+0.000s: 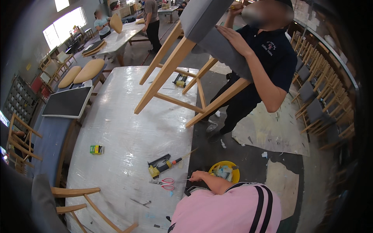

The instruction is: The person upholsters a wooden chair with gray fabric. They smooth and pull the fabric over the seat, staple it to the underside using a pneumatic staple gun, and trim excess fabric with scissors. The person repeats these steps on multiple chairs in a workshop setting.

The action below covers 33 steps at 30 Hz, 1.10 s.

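Observation:
My right hand (197, 176) reaches from a pink sleeve over the near edge of the plastic-covered table (116, 124). Its fingers are closed around a thin metal-shafted tool (181, 179), whose handle is hidden in the grip. The shaft points left, close to red-handled scissors (168, 184) lying on the plastic. Just beyond lies a yellow and black staple gun (158, 167) with a hose fitting. My left hand is not in view. Across the table a co-worker in dark clothes rests one hand (236, 40) on a grey upholstered chair (204, 21) with wooden legs, held tilted.
A yellow bucket (237, 176) with scraps stands beside my forearm. On the table are a small green box (96, 149), another staple gun (180, 80) and a metal tool (140, 203). Wooden chair legs (75, 192) jut in at lower left. Stacked chairs (314, 105) line the right.

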Available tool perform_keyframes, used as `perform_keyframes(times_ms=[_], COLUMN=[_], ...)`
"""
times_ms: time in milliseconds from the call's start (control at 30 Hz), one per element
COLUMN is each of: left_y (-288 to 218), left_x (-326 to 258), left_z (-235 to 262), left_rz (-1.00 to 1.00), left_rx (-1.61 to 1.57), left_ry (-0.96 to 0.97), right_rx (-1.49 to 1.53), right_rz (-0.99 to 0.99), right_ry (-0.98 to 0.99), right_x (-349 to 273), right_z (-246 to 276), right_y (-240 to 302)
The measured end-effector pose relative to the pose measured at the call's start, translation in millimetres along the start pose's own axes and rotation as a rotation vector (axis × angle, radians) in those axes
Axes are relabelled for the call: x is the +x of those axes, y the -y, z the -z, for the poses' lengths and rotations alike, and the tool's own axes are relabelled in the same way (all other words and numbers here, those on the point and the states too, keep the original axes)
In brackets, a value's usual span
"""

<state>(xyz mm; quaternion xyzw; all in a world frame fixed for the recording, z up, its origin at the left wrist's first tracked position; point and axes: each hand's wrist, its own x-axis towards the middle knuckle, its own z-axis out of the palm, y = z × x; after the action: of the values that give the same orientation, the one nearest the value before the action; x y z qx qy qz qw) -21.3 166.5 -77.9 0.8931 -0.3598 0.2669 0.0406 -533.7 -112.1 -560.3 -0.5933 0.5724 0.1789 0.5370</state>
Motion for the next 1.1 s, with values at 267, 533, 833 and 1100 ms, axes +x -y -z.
perform_keyframes(times_ms=[267,533,833,1100], left_y=[9.1,31.2,-11.2,-20.9], left_x=[8.9,-38.3,-22.9,3.9], left_z=[-16.7,-25.6,9.4,-10.7], left_rz=[-0.01,0.479,0.48,0.468], left_rx=[-0.141,-0.489,-0.467,-0.479], left_ry=[-0.091,-0.27,-0.476,-0.527], right_rx=[-0.021,0.105,0.04,0.002], right_rz=[0.056,0.683,1.376,1.408], right_ry=[-0.043,0.111,0.311,0.505], right_x=[15.0,-23.4,-168.7,-163.4], right_z=[-0.4,-21.8,-61.0,-119.9], right_y=[23.8,179.9,466.6,539.0])
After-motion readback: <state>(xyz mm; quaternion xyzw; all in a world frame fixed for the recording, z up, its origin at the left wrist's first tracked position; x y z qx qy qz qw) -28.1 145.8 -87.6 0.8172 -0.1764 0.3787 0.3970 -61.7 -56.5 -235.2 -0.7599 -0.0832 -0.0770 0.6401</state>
